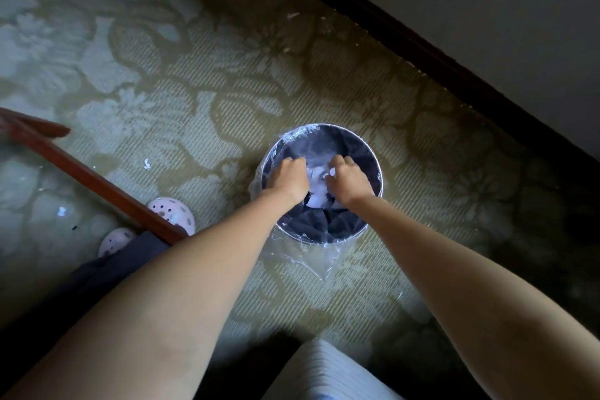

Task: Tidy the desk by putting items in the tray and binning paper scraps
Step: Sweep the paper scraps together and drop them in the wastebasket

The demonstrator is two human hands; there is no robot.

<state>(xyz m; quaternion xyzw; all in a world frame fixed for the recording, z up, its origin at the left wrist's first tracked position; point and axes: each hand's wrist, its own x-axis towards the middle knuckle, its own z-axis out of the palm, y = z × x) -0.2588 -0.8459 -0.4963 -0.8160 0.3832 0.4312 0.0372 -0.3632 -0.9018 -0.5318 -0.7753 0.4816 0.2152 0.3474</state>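
A round bin [373, 153] lined with a clear plastic bag stands on the carpet below me. Both my hands are over its mouth. My left hand [287, 177] is curled, fingers down, and what it holds is hidden. My right hand [349, 177] is curled too, with a white paper scrap at its fingertips. White paper scraps [316, 195] lie in the bin between my hands. Two more scraps [146, 164] [61, 211] lie on the carpet to the left.
A reddish wooden desk edge [81, 172] runs diagonally at the left. Pink perforated slippers [173, 213] show beside it. A dark baseboard [422, 52] and wall cross the upper right. A pale ribbed object [321, 370] sits at the bottom centre.
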